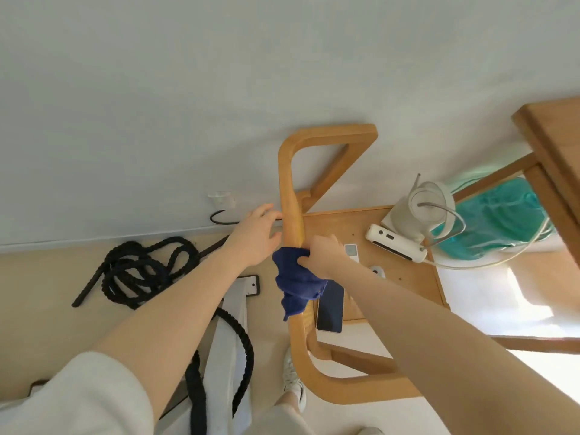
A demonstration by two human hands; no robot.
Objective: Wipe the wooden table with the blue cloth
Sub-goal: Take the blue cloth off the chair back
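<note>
1. While the wall fills the upper half of the head view, the largest task piece is the wooden table (373, 246), a low side table seen from above with a bent-wood frame; its top rail (290, 211) runs toward the wall along the table's left edge. It looks rigid and steady, so I judge it will take firm rubbing without shifting much.
2. On the floor to the left lies a coiled black rope (141, 271), well apart from the table.
3. On the tabletop sit a white kettle (420, 211), a white power strip (395, 243) just beside it, and a dark phone (329, 306) near the front edge.
4. Next, the left hand (254, 237) has relaxed, mostly straight fingers, with fingertips reaching the rail's left side as if to steady it.
5. Close by, the right hand (323, 255) has its fingers curled round the blue cloth (295, 277), pressing it against the rail.
6. That cloth is bunched, one end hanging down over the rail. It looks soft, light and limp; gripped in a wad as here, it should mould round the curved wood. Loose ends may drag, so I would gather them into the palm.
</note>
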